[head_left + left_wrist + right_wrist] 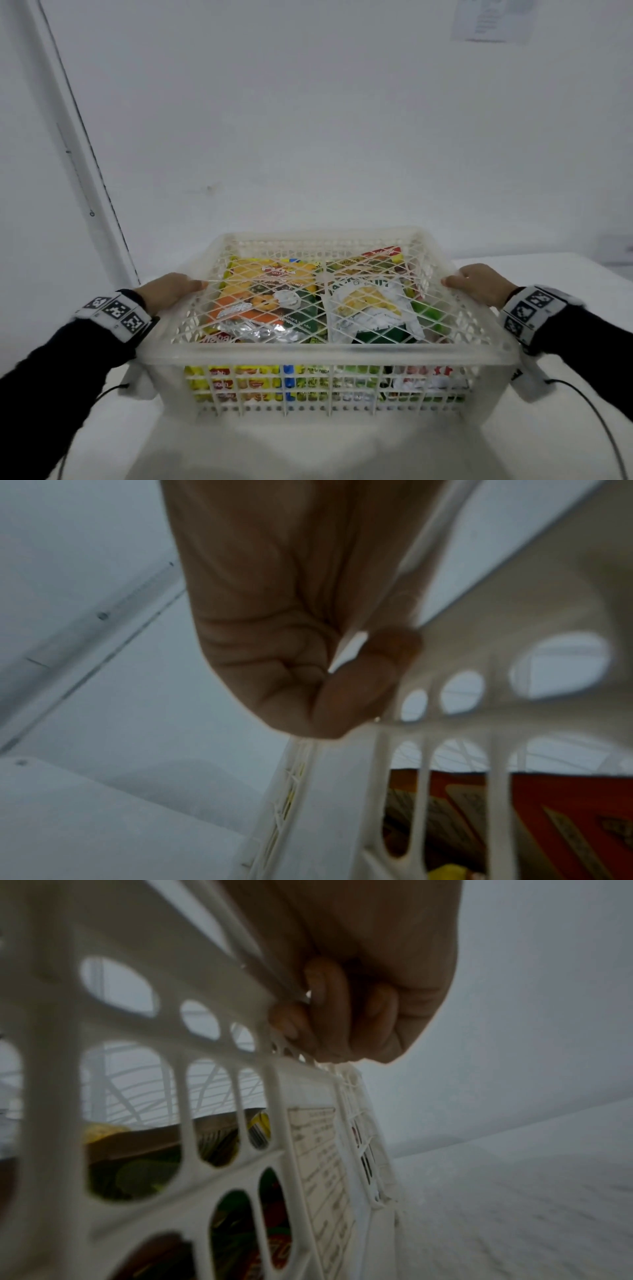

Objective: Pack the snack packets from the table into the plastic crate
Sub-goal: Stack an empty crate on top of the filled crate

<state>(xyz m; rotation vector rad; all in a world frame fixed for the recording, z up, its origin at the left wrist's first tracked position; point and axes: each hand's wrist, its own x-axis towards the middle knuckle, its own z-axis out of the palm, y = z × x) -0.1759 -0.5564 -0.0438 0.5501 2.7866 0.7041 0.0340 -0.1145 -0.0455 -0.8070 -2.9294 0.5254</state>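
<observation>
Both hands grasp the lattice lid at its side edges: the left hand (168,291) has its thumb on top of the lid's left edge, and the left wrist view shows its fingers (356,696) curled under that edge beside the crate's rim; the right hand (479,284) mirrors it on the right edge, fingers (329,1010) hooked under the lid where it meets the rim. Neither grip is loose, and each is clenched on the lid (318,294), which lies across the top of the plastic crate (325,383). The crate sits squarely between the two hands, its long axis running left to right, so each hand is equally near its own end, and any coming move, whether pressing the lid home or lifting the load, seems to turn on both sides acting together and level. The snack packets (263,301) lie inside, stacked in layers, visible through the lid and the slotted front wall; none shows on the desk (308,445), so the packing itself looks done. Around the crate there is only the white desk, a bare wall (308,120) behind, and cables trailing from the wrists. Nothing stands in the way of the hands.
</observation>
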